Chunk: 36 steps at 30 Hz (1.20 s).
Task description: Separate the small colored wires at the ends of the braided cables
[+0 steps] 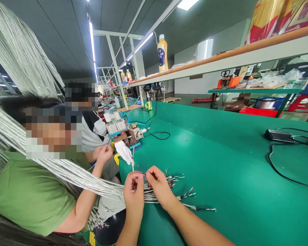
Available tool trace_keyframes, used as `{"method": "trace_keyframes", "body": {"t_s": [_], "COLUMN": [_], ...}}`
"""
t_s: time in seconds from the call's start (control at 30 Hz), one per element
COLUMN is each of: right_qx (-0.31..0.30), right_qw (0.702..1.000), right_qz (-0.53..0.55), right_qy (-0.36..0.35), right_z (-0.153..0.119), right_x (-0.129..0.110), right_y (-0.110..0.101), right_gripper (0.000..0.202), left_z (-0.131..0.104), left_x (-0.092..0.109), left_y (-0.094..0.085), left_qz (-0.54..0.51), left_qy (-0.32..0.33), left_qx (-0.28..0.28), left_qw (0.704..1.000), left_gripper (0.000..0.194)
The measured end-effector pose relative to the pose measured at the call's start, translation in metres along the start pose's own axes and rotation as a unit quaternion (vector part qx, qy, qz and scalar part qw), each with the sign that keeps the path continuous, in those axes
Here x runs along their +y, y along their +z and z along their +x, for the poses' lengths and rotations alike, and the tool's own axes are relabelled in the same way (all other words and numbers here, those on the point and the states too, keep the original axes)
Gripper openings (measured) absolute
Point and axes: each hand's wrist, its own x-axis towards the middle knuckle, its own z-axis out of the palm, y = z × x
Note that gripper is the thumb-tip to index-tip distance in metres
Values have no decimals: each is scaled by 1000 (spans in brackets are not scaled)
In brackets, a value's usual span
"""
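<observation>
Left hand [133, 193], right hand [159, 187]: pinching fine wires [138, 172], tips hidden by fingers. Cable bundle [92, 180]: partly covered behind both.

Silver-white cable bundle [66, 172]: strands smooth, with a metallic-looking sheen; the thin red, white and black wires [172, 182] at its ends look plastic-coated. Broad green bench [220, 164]: smooth, semi-gloss, returning a soft, diffuse highlight; limp white piece [123, 152] on it reads as matt cloth, the grey-and-brown blocky fixture [125, 136] as metal, the black rectangular adapter [279, 135] as hard plastic. Tall yellow bottle [162, 54]: glossy plastic, with a smooth dark-blue label.
</observation>
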Motion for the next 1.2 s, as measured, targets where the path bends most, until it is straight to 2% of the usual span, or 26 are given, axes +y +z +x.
{"method": "trace_keyframes", "body": {"t_s": [0.27, 0.37, 0.5, 0.7, 0.97, 1.2], "right_qx": [-14, -22, -19, -26, -8, 12], "right_qw": [1000, 1000, 1000, 999, 999, 999], "right_qz": [1, -11, -6, 0, 16, -18], "right_qy": [3, 10, 21, 19, 27, 27], "right_z": [0, 0, 0, 1, 1, 2], "right_x": [-4, -5, -6, -8, -7, -4], "right_y": [1, 1, 0, 0, 1, 2], "right_gripper": [39, 36, 30, 26, 24, 22], "left_z": [-1, -1, -1, -2, -2, -3], "left_x": [1, -1, -2, 4, 4, 6], "left_y": [-2, -4, -2, -1, -3, -1], "left_qz": [6, -1, -12, -6, 8, -3], "left_qy": [4, 5, 3, 12, 15, -3], "left_qx": [-5, -14, 2, 2, -16, 3], "left_qw": [1000, 1000, 1000, 1000, 1000, 1000], "left_gripper": [22, 22, 20, 19, 22, 24]}}
